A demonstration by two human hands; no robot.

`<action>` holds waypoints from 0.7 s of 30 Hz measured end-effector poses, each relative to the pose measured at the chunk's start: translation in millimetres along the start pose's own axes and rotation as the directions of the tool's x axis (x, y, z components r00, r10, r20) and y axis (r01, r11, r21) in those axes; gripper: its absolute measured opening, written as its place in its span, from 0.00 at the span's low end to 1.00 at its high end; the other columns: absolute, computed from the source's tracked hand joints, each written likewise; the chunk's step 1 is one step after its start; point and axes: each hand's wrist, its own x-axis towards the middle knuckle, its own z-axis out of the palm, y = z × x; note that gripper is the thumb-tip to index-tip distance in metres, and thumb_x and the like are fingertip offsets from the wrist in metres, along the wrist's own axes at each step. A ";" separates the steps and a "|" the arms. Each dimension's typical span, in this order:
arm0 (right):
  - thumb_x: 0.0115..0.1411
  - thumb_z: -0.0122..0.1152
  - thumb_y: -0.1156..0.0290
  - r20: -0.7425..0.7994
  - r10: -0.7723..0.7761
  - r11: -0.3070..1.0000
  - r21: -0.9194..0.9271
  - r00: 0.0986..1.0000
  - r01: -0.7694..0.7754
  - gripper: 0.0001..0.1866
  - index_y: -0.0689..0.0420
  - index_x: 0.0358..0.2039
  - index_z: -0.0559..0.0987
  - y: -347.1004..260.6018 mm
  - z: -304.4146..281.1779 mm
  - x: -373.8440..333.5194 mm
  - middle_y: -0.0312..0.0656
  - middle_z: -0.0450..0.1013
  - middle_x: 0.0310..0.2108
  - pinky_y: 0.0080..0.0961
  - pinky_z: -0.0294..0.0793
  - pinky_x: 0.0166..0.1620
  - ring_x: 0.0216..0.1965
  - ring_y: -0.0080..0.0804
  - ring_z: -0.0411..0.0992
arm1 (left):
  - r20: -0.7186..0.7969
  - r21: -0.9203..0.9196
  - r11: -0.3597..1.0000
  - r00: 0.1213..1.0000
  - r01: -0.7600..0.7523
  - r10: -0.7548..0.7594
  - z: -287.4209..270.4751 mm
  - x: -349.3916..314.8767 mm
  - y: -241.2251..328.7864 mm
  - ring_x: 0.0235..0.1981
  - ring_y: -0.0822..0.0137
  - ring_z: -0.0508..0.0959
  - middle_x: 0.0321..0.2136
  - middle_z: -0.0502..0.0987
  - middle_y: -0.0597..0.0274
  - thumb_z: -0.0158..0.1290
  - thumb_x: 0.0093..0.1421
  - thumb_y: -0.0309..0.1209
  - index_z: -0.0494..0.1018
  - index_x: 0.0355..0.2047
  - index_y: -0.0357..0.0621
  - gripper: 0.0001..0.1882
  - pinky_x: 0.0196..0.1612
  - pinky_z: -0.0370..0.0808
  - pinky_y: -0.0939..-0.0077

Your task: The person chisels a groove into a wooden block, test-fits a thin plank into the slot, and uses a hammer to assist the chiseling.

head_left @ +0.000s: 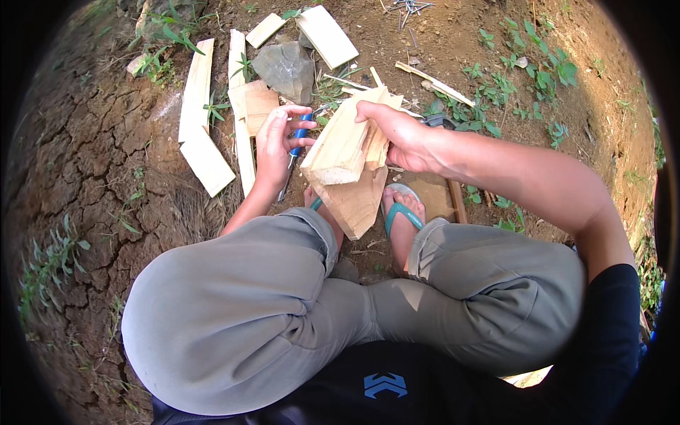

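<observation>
My right hand [404, 138] grips a pale wooden piece [340, 145] by its far right side, thumb on top. The piece is held tilted above the ground between my feet. It looks made of a thick block with a flat, pointed board beneath; whether they are joined I cannot tell. Just left of it, my left hand [278, 138] is open, its fingers apart and slightly curled. Beyond those fingers is a blue-handled tool [302, 127] with a thin metal shaft, perhaps a screwdriver or chisel. The fingers partly cover its handle; no grip on it shows.
Long pale boards [197, 92] lie to the left, with a shorter board [327, 37] farther off. Near them are a grey stone [285, 69] and a wood strip [435, 83]. Several nails [411, 7] lie at the far edge. A wooden handle [457, 202] rests beside my right foot.
</observation>
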 end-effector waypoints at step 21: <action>0.42 0.72 0.64 0.485 -0.442 0.233 -0.750 0.755 0.619 0.50 0.64 0.66 0.62 -43.2 -30.2 -13.5 0.59 0.77 0.49 0.36 0.76 0.54 0.49 0.45 0.78 | 0.208 0.313 0.920 0.962 -0.236 0.176 9.4 26.1 32.6 0.61 0.59 0.70 0.59 0.69 0.51 0.82 0.35 0.35 0.55 0.69 0.44 0.63 0.64 0.68 0.57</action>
